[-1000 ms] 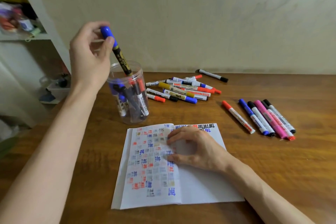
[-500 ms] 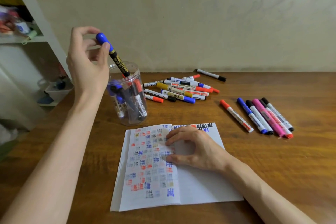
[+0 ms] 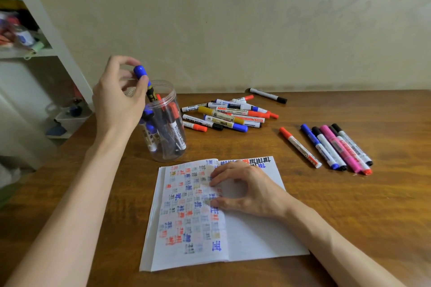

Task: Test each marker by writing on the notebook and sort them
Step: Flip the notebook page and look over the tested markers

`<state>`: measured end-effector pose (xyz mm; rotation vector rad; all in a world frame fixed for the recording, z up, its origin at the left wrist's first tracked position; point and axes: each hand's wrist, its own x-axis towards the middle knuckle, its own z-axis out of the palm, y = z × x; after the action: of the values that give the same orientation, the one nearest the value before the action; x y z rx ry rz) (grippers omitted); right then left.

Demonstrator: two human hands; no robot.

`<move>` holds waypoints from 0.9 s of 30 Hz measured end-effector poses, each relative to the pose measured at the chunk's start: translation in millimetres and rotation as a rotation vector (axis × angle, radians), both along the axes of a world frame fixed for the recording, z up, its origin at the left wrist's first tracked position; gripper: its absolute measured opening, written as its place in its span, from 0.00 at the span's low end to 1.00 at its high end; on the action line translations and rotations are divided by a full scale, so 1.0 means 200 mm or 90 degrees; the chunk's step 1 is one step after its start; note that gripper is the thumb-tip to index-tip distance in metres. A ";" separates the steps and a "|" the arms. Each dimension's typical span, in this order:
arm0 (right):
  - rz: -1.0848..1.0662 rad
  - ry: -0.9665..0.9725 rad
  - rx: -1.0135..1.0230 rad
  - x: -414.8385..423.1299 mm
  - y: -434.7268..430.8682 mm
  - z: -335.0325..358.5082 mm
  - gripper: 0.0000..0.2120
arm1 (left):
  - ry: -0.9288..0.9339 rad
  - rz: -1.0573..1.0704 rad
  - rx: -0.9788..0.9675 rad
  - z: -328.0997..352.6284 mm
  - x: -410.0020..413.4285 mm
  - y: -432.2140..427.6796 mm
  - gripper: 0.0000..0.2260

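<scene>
A clear plastic jar (image 3: 173, 149) stands at the left of the wooden table and holds several markers. My left hand (image 3: 116, 100) is above its mouth and pinches a blue-capped marker (image 3: 140, 72) just below the cap; the marker's lower end is inside the jar. An open notebook (image 3: 247, 237) lies in front of me, its left page covered in coloured test marks. My right hand (image 3: 247, 190) rests on the notebook's middle with its fingertips pressing the page, holding nothing.
A loose pile of markers (image 3: 229, 116) lies behind the notebook, with one black marker (image 3: 268, 95) apart near the wall. Several markers lie side by side in a row (image 3: 335, 147) at the right. A white shelf unit (image 3: 50, 30) stands left of the table.
My left hand has come down over the jar and the blue-capped marker has sunk deeper into it. My right hand has stayed on the notebook.
</scene>
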<state>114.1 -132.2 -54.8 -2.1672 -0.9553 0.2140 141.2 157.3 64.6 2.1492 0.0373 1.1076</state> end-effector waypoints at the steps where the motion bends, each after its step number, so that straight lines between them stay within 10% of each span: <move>1: -0.001 0.001 0.002 0.00 0.00 0.00 0.19 | 0.030 0.002 0.013 -0.02 0.00 0.01 0.11; 15: 0.000 0.008 0.006 0.01 0.00 -0.01 0.19 | 0.027 0.077 0.291 -0.14 -0.11 -0.03 0.13; 27: 0.000 0.006 0.003 0.01 0.00 -0.01 0.20 | 0.259 0.123 0.411 -0.08 -0.10 -0.05 0.26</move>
<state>115.4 -132.0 -55.9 -2.1601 -0.9499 0.2209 121.7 147.9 49.5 2.9825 0.0837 0.8325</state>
